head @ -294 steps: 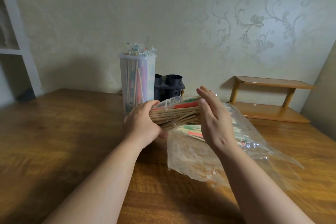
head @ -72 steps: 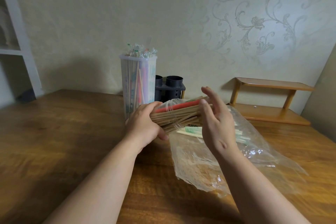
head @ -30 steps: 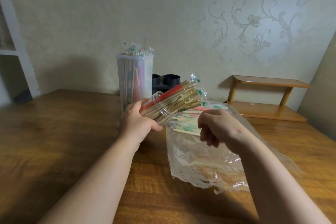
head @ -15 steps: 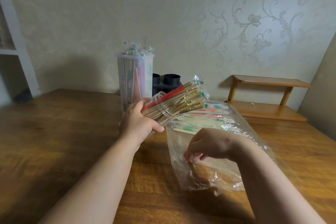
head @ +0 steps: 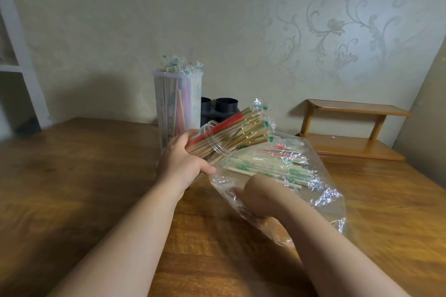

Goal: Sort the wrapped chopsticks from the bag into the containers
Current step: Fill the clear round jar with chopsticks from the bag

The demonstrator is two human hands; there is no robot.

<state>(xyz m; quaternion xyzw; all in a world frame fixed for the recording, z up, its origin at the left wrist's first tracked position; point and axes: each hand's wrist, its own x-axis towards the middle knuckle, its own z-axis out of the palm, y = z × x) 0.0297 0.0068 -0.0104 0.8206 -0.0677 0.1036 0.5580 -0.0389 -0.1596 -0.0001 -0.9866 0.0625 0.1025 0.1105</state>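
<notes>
My left hand (head: pixel 183 164) grips the chopsticks (head: pixel 231 135), now raised; right hand (head: pixel 263 198) has dropped to the bag (head: pixel 323 198), its fingers hidden. I expect loading next.

Left arm comes in bare from the near left, forearm angled up toward the middle. The left hand (head: pixel 182 161) is off the counter and wrapped around a bundle of chopsticks (head: pixel 231 137), fingers (head: pixel 185 137) curled over the far side and thumb sticking out to the right underneath. The right forearm comes in from the near right. The right hand (head: pixel 260 196) sits lower and nearer, back facing up, at the mouth of the bag (head: pixel 325 200). Its fingers are tucked out of sight, so no idea if it's grabbing anything.
</notes>
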